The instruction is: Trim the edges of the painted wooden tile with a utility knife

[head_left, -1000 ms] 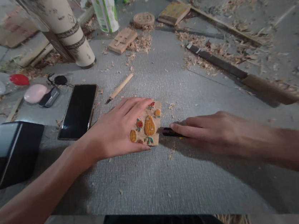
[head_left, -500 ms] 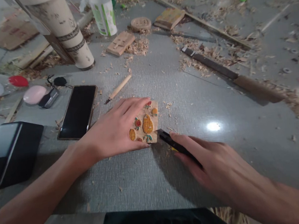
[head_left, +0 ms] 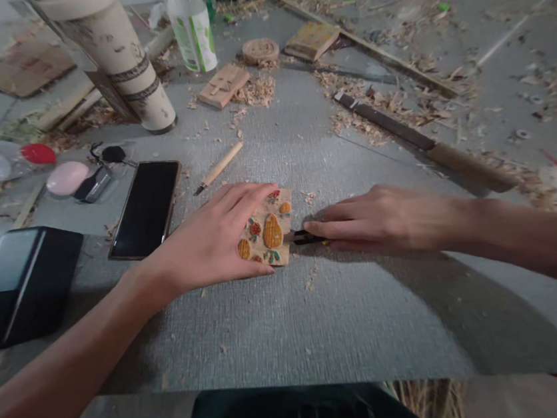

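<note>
Pressed on the table is a small carved wooden block with raised, painted orange, red and green fruit shapes. My left hand is closed around its left side, thumb along the near edge and fingers along the far edge. From the right, my right hand grips a black utility knife, its handle mostly hidden under the fingers. The knife's tip meets the block's right edge beside the pear-like shape. A wood-handled carving tool lies just beyond my left hand.
A phone and a black case lie left. Behind stand a tall cream tumbler and a bottle. Carved wooden pieces sit among shavings. A long dark flat tool with a wooden handle rests at the right.
My right hand and forearm have swung up and away from me, so the knife now lies nearly level, pointing left at the block's right edge. My left hand stays on the block.
</note>
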Available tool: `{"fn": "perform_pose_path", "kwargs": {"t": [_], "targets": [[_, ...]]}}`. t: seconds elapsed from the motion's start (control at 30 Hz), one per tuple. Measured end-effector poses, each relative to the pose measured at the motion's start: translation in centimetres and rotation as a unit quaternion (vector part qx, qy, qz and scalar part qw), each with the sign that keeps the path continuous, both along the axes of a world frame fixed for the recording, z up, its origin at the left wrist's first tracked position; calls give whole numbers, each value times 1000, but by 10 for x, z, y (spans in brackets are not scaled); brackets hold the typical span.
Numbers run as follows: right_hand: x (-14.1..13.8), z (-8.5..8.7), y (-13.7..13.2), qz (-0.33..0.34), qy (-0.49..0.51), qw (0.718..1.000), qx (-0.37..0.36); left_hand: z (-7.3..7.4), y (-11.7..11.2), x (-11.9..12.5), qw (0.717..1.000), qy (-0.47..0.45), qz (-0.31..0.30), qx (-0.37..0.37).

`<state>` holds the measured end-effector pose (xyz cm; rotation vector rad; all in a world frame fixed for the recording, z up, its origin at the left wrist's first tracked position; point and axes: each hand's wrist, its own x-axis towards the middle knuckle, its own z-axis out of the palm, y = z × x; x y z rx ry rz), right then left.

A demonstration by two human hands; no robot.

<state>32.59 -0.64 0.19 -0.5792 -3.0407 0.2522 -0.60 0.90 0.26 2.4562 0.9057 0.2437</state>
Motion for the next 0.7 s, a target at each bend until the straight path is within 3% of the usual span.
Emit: {"fn": "perform_pose_path", "kwargs": {"t": [0.07, 0.17, 0.27, 0.37, 0.53, 0.7], "targets": [[-3, 1, -6, -17, 9, 1000, -23, 0, 0, 1, 1000, 2, 5, -3], [-13, 0, -38, -93, 27, 994, -44, 1, -1, 2, 1000, 9, 14, -7], [-31, -2, -79, -235, 32, 968, -86, 2, -2, 3, 1000, 9, 16, -4], [-54, -2, -107, -323, 60, 939, -97, 3, -5, 3, 1000, 14, 24, 3], [-78, 2, -120, -386, 118, 905, -136, 3, -10, 5, 998, 28, 48, 17], [-76, 7, -117, -417, 155, 876, -186, 2, -12, 7, 997, 33, 70, 26]]}}
